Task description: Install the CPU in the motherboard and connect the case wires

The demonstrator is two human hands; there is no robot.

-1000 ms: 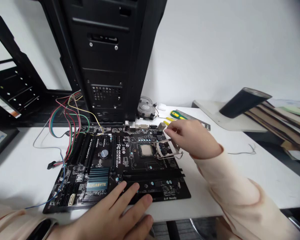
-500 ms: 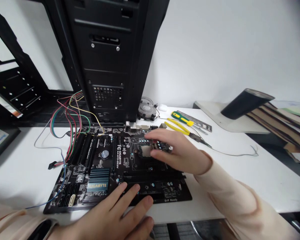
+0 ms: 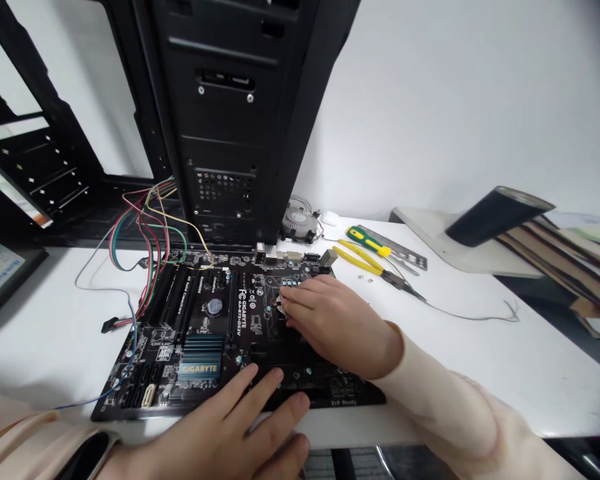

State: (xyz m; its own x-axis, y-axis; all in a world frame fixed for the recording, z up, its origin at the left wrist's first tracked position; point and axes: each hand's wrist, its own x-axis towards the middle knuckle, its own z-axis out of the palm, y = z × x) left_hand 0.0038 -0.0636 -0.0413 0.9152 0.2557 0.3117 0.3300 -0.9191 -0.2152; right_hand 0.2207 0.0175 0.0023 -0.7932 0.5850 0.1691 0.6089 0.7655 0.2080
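Note:
A black Gigabyte motherboard (image 3: 215, 333) lies flat on the white table. My left hand (image 3: 245, 420) rests over its front edge with the fingers spread. Over the processor socket area, my right hand (image 3: 330, 317) reaches in from the right, its fingers pressed together and bent down. A sliver of silvery metal from the socket (image 3: 280, 305) shows beside the fingertips. Whatever is under or between those fingers is hidden. A coin battery (image 3: 214, 307) and a blue-grey heatsink (image 3: 200, 360) sit on the board's left part.
Behind the board stands a black computer case (image 3: 220, 133), with coloured wires (image 3: 150, 247) trailing onto the board. To the right lie a cooling fan (image 3: 300, 223), a green-and-yellow screwdriver (image 3: 369, 241), yellow-handled pliers (image 3: 363, 260) and a dark cylinder (image 3: 500, 215) beside stacked folders (image 3: 545, 267).
My right hand has moved left and closed its fingers down over the processor, which was visible before. My left hand has stayed in place. The camera view has shifted slightly.

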